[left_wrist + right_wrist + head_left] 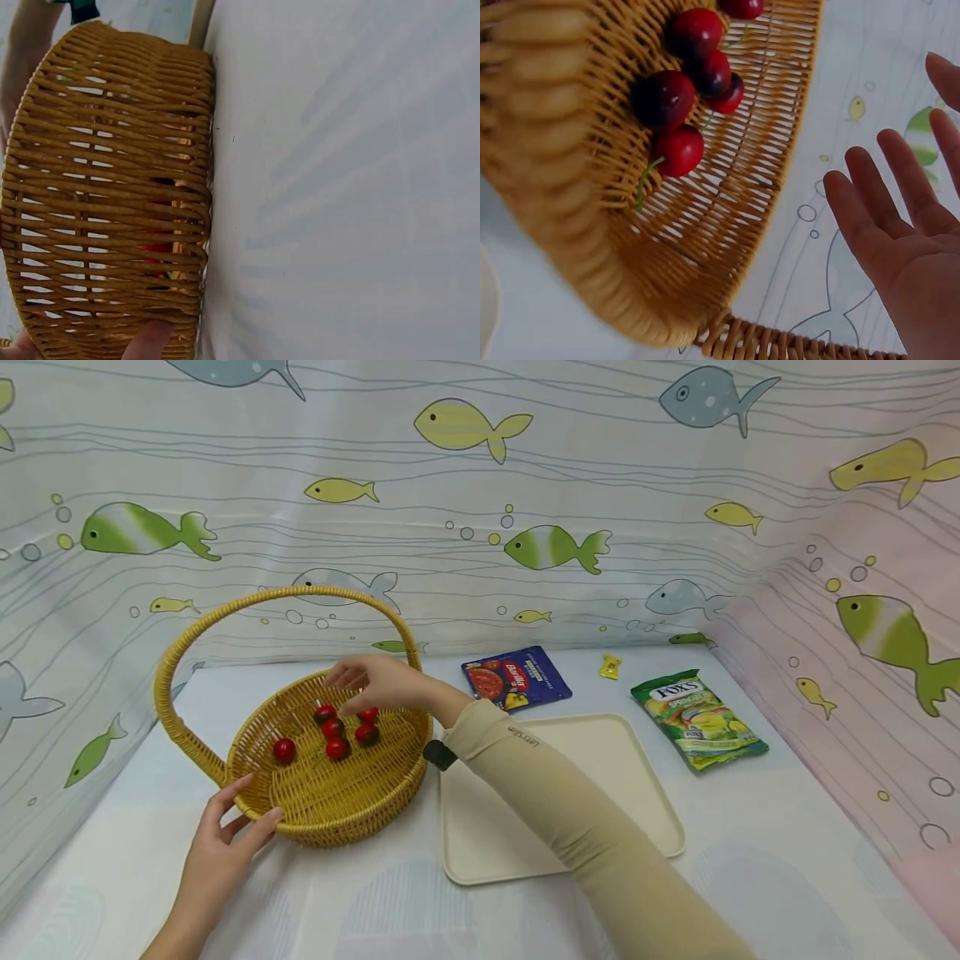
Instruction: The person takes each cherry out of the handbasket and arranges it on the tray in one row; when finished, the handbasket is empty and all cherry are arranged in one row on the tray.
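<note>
The left hand (217, 852) touches the wicker basket (352, 827) at its near left rim, fingers and thumb spread against the weave, in the feed I follow from afar. Right of the basket, a cream tray (487, 827) lies flat on the white desk (360, 906). Red cherries (337, 748) sit on the basket's woven floor, one apart at left, the others bunched near the middle; on my right-wrist view I make out a green stem. Over the basket's far part hangs the right hand (390, 682), its fingers loose and released, palm bare. Farther right lies a green Fox's packet (697, 722); beyond the tray, a blue Barilla pouch (521, 675), with a small yellow sweet (611, 666) to its right. A fish-print sheet (637, 477) rises behind.
</note>
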The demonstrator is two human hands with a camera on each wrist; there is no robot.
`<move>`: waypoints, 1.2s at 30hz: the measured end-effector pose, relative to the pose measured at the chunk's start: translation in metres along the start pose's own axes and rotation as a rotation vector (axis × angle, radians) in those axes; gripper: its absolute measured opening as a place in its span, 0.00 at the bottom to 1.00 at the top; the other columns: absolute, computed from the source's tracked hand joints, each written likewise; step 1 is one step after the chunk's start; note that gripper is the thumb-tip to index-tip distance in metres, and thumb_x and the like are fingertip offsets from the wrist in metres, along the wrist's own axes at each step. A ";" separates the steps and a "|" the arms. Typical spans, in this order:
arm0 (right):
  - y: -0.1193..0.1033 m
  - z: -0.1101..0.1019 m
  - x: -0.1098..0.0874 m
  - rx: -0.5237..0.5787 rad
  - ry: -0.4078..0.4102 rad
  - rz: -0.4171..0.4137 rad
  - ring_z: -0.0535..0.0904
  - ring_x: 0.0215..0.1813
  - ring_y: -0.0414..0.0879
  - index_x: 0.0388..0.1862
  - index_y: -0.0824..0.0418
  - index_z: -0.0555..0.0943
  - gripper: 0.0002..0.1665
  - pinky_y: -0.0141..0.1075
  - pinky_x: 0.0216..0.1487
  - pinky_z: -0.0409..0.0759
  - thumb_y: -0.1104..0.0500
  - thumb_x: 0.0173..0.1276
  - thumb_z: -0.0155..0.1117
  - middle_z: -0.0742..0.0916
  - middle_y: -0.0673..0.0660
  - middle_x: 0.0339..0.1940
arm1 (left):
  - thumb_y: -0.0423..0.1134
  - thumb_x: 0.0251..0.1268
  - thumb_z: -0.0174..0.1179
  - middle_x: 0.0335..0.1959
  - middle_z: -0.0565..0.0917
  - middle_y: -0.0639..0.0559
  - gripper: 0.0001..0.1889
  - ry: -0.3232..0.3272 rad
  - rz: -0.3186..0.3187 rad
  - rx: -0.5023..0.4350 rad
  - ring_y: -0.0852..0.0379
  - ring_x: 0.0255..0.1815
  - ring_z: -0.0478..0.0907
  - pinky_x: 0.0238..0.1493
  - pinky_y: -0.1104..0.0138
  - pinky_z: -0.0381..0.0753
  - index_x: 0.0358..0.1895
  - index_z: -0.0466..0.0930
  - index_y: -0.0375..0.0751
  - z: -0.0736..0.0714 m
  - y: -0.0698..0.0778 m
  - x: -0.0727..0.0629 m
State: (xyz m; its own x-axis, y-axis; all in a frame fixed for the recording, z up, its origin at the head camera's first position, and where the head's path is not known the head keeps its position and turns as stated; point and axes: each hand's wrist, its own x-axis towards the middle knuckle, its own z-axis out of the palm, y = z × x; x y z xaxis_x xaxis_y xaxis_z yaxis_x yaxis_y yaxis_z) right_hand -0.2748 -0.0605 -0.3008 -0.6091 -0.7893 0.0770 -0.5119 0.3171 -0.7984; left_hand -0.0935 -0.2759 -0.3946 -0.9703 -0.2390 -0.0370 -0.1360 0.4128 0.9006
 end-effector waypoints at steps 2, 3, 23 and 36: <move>0.000 0.002 0.007 0.031 -0.002 0.011 0.73 0.56 0.44 0.55 0.55 0.76 0.22 0.26 0.47 0.73 0.60 0.60 0.68 0.79 0.51 0.52 | 0.45 0.66 0.57 0.71 0.41 0.34 0.38 0.000 -0.001 -0.005 0.57 0.52 0.62 0.36 0.79 0.77 0.73 0.46 0.43 -0.001 0.000 0.000; 0.001 0.002 0.011 0.046 -0.003 0.018 0.74 0.55 0.43 0.54 0.55 0.76 0.22 0.26 0.46 0.74 0.60 0.60 0.68 0.79 0.51 0.52 | 0.45 0.66 0.57 0.71 0.41 0.34 0.38 -0.001 0.001 -0.008 0.56 0.52 0.62 0.36 0.78 0.77 0.73 0.46 0.43 -0.001 -0.001 0.000; 0.044 0.023 0.050 0.060 -0.023 0.181 0.72 0.57 0.49 0.56 0.66 0.76 0.25 0.30 0.42 0.77 0.73 0.58 0.65 0.77 0.62 0.56 | 0.45 0.66 0.58 0.71 0.44 0.35 0.37 0.017 0.011 0.022 0.35 0.60 0.58 0.33 0.81 0.74 0.72 0.48 0.39 -0.001 -0.001 -0.004; 0.045 0.026 0.048 -0.117 -0.238 0.344 0.73 0.51 0.43 0.54 0.60 0.80 0.24 0.26 0.32 0.70 0.76 0.59 0.61 0.79 0.55 0.55 | 0.44 0.66 0.57 0.71 0.46 0.39 0.36 0.027 0.050 0.023 0.39 0.58 0.60 0.35 0.81 0.74 0.71 0.49 0.40 -0.001 0.000 -0.002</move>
State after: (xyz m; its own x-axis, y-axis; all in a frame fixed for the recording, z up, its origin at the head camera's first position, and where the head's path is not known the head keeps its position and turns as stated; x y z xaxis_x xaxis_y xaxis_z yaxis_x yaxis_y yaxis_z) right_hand -0.3115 -0.0980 -0.3486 -0.6067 -0.7223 -0.3321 -0.3776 0.6294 -0.6792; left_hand -0.0913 -0.2764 -0.3937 -0.9704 -0.2408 0.0196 -0.0925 0.4450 0.8907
